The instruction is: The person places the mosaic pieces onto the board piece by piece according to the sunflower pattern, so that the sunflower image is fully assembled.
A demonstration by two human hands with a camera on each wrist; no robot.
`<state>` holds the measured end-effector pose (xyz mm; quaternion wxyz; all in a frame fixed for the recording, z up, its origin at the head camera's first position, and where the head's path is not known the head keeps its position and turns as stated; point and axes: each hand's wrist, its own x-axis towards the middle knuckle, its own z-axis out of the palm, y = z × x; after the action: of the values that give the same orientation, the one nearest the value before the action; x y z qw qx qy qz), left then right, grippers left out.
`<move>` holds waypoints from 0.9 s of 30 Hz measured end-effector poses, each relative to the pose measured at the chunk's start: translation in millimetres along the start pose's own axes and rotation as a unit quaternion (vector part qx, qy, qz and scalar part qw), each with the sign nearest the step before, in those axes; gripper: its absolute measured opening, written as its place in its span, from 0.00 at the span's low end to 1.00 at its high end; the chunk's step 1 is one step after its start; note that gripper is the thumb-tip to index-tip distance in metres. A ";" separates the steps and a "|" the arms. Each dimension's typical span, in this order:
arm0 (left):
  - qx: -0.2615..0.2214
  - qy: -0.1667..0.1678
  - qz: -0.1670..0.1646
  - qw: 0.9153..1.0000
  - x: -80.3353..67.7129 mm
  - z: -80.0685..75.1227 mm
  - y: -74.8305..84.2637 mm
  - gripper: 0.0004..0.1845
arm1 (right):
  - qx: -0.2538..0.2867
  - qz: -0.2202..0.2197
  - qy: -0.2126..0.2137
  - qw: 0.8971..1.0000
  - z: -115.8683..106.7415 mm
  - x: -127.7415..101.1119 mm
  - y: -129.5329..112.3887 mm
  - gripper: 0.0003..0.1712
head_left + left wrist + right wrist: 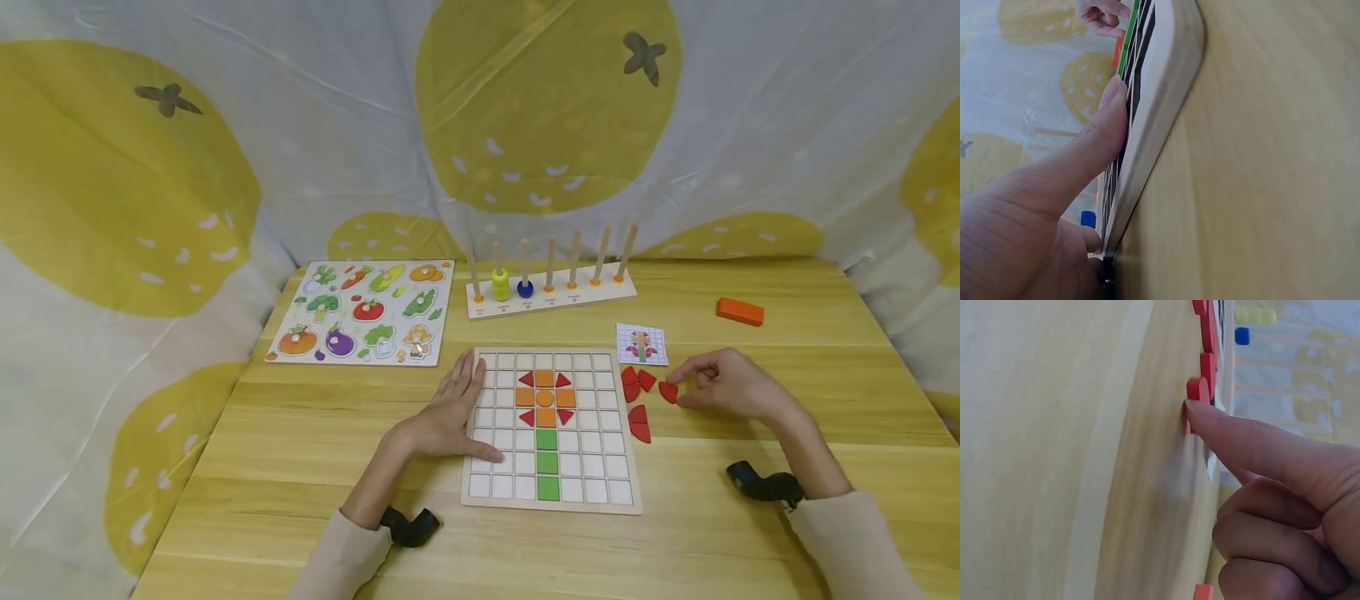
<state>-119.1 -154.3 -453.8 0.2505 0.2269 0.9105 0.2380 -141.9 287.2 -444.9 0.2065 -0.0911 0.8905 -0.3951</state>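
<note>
A wooden grid board (626, 496) lies flat, with orange squares around an orange circle (544, 398), red triangles at its corners, and a column of green squares (547, 462) below. My left hand (450, 412) rests on the board's left edge, thumb (1094, 134) over the grid and fingers extended along the side. To the right of the board, my right hand (727, 383) pinches a red quarter-circle piece (667, 392) between thumb and index finger, low at the tabletop. In the right wrist view the other fingers (1266, 540) are curled in. Several more red pieces (638, 423) lie between it and the board.
A small pattern card (652, 354) lies beyond the red pieces. Behind the board stands a peg rack (600, 290) with yellow and blue beads. A vegetable knob puzzle (393, 337) is at back left, an orange block (740, 312) at back right. A patterned curtain (360, 125) hangs behind.
</note>
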 end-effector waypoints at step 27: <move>0.006 -0.005 0.003 1.000 -1.4 -1.5 0.0 0.76 | 0.000 0.001 0.000 1.000 10.2 5.0 -4.7 0.19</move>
<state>-118.9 -155.6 -452.1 0.2532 0.2323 0.9100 0.2319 -141.9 275.6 -449.0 0.2069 -0.0899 0.8906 -0.3948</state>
